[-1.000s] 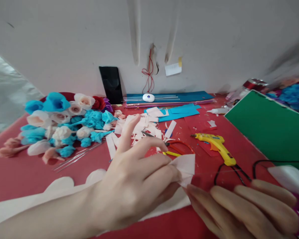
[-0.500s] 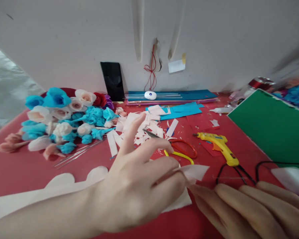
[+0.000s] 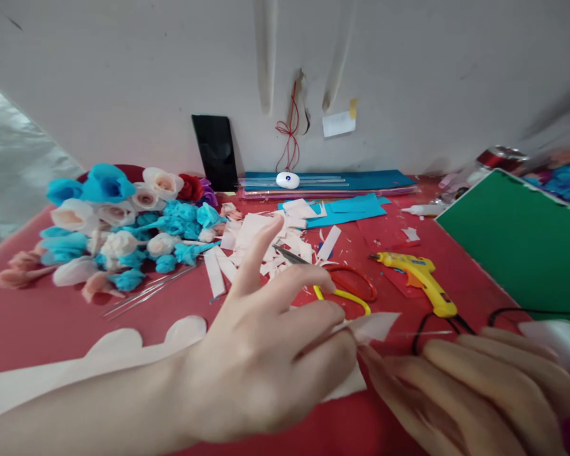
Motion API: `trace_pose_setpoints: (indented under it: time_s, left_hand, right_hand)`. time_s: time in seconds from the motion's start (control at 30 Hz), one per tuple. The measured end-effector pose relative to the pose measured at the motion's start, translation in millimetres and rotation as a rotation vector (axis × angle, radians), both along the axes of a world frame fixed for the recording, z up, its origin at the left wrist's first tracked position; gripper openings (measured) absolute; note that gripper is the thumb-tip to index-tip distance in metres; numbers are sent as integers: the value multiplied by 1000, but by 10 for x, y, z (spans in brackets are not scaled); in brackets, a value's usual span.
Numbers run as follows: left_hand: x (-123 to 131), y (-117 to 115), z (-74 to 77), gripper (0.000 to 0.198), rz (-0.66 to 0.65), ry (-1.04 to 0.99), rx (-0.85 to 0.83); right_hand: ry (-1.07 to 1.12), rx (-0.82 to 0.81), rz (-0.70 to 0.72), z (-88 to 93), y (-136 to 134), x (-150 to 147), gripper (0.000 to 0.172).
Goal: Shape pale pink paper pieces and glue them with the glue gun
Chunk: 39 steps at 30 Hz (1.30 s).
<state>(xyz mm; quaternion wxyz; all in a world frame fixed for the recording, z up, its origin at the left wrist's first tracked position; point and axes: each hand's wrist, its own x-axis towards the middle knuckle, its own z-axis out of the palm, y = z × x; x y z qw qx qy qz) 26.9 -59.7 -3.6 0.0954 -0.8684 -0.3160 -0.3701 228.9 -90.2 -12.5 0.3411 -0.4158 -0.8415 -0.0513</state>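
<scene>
My left hand reaches across the middle, its index finger pointing up and its other fingers curled. Between the curled fingers and thumb it pinches a small white paper piece, whose pointed end sticks out to the right. My right hand is closed at lower right, its fingertips meeting the lower edge of that same piece. A thin pale line, perhaps a stick, shows just above the right fingers. Under my left wrist lies a long white paper strip with a scalloped edge. Scissors with red and yellow handles lie beyond the left hand.
A yellow glue gun with a black cord lies right of the scissors. Blue, white and pink paper flowers fill the left. White paper scraps are heaped mid-table. A phone leans on the wall; a green board stands right.
My right hand has turned slightly, its fingers rolling and shifting a little left at the paper's lower edge. My left hand keeps nearly the same pose and hold.
</scene>
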Motion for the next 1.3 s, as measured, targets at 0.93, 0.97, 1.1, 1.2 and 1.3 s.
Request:
trace_pose_setpoints:
  time_s: [0.93,0.97,1.1,1.2,1.3]
  left_hand:
    - [0,47,-51,10,-73,114,-29]
    - [-3,63,-61,10,-77,116,-38]
    - [-4,135,-107,12,-73,147,-91]
    - [13,175,-144,12,-58,172,-144]
    - [24,197,-176,15,-50,173,-169]
  right_hand:
    - [142,-735,265,-10,366,-95,10]
    - [155,-730,250,-30,370,-93,10]
    - [264,-788,202,-111,434,-83,9]
    - [315,-961,248,-159,523,-74,16]
    - [371,-1091,264,-196,595,-65,16]
